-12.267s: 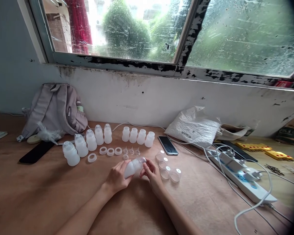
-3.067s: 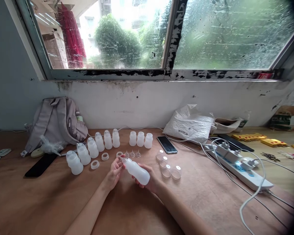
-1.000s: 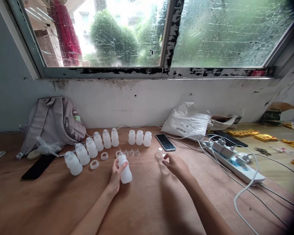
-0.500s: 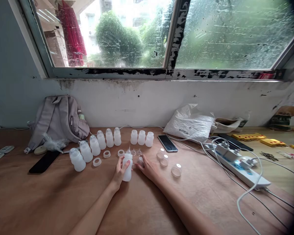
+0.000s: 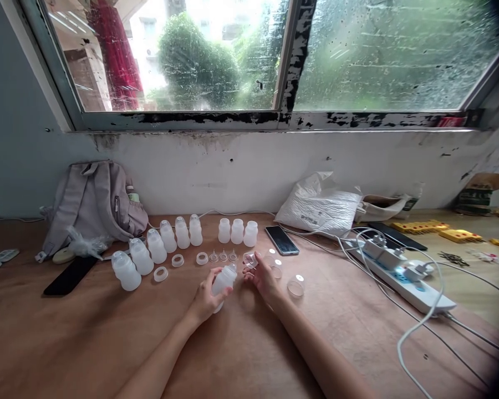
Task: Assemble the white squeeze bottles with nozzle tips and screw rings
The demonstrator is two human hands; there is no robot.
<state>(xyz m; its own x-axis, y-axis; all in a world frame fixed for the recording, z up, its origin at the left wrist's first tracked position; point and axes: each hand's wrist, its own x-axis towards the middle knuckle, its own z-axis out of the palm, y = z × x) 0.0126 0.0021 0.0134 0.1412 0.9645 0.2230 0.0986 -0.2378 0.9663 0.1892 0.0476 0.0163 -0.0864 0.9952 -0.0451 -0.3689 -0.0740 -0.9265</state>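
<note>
My left hand (image 5: 205, 293) is wrapped round a frosted baby bottle (image 5: 223, 281), which leans to the right above the table. My right hand (image 5: 263, 280), palm turned toward the bottle, pinches a clear cap (image 5: 249, 260) between thumb and fingers. Three small clear nipples (image 5: 223, 256) sit in a row just beyond the bottle. To their left are three white rings, one of them a ring (image 5: 161, 274) in front. Three more clear caps, such as a cap (image 5: 296, 286), rest beside my right wrist.
Several capped bottles (image 5: 140, 256) form a curved row at left; three uncapped bottles (image 5: 237, 231) stand at the back. A phone (image 5: 281, 240), a silver bag (image 5: 320, 208) and a power strip (image 5: 403, 277) with loose cables lie right. A backpack (image 5: 97, 202) leans back left.
The bottle in my left hand has tipped from upright toward the right. My right hand has turned palm inward and lifted the clear cap off the table, moving slightly right.
</note>
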